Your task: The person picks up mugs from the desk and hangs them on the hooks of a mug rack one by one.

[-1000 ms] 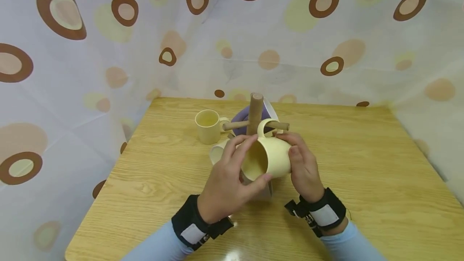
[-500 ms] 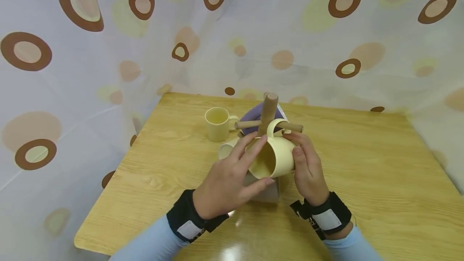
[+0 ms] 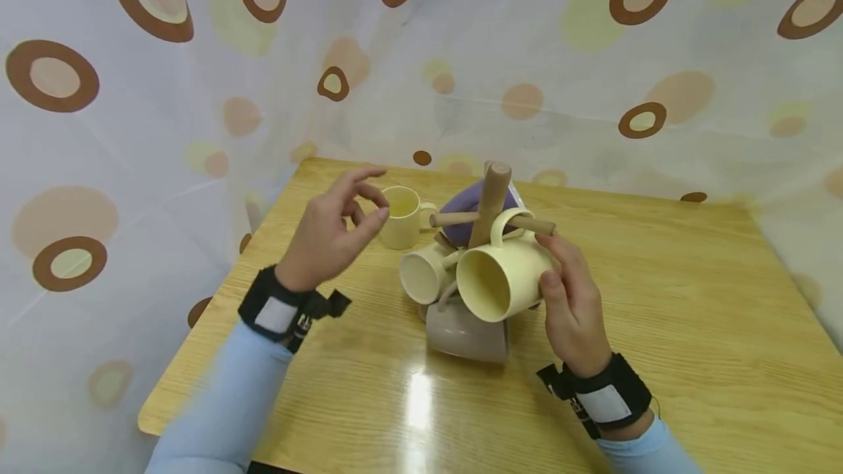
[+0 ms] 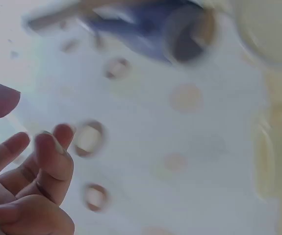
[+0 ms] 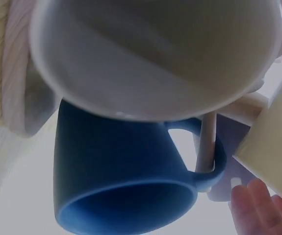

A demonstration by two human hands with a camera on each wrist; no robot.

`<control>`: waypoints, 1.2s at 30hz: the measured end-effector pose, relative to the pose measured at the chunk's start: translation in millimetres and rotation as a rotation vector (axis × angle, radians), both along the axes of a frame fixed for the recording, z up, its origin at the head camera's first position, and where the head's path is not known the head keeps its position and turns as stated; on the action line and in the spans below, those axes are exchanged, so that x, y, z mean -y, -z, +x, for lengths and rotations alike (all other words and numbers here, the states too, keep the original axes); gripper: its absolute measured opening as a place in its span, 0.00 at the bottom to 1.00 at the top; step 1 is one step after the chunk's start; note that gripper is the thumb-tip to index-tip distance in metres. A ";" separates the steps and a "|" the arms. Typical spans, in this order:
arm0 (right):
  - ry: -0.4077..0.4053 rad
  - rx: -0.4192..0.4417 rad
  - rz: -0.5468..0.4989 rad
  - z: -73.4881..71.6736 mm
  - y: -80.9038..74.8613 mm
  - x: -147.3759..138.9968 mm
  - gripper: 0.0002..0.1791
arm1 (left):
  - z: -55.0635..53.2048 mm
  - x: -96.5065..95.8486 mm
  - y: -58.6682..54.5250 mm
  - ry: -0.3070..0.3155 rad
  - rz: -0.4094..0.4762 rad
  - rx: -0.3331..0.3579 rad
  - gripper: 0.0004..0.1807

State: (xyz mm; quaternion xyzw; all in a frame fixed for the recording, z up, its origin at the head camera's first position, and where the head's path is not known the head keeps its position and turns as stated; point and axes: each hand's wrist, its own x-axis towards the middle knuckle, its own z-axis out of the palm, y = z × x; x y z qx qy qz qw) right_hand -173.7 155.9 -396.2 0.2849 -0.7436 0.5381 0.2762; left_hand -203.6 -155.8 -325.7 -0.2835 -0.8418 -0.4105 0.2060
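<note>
In the head view, a pale yellow mug hangs by its handle on a peg of the wooden mug tree, its mouth tilted toward the left front. My right hand holds this mug at its base end, thumb on the near side, fingers at the top. My left hand is in the air to the left, fingers loosely bent and holding nothing. Behind its fingertips an upright yellow mug stands on the table. Left wrist view: blurred, with my bent fingers apart from everything.
Lower on the tree hang a cream mug and a grey mug. A purple mug hangs at the back. In the right wrist view, a blue mug hangs on a peg. Patterned cloth encloses the wooden table.
My left hand has let go of the hanging yellow mug and moved left, toward the upright mug. My right hand stays at the hanging mug. The head view has shifted slightly.
</note>
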 end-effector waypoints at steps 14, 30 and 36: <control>-0.056 0.044 -0.020 12.0 13.8 -6.1 0.24 | -122.7 2.6 91.5 -0.057 -0.814 0.483 0.53; -0.023 0.085 0.004 15.7 13.6 -16.8 0.26 | -139.4 -24.6 119.5 -0.222 -0.932 0.175 0.33; -0.007 0.094 0.006 15.7 13.0 -21.0 0.25 | -133.2 -13.7 125.3 -0.331 -0.814 0.084 0.33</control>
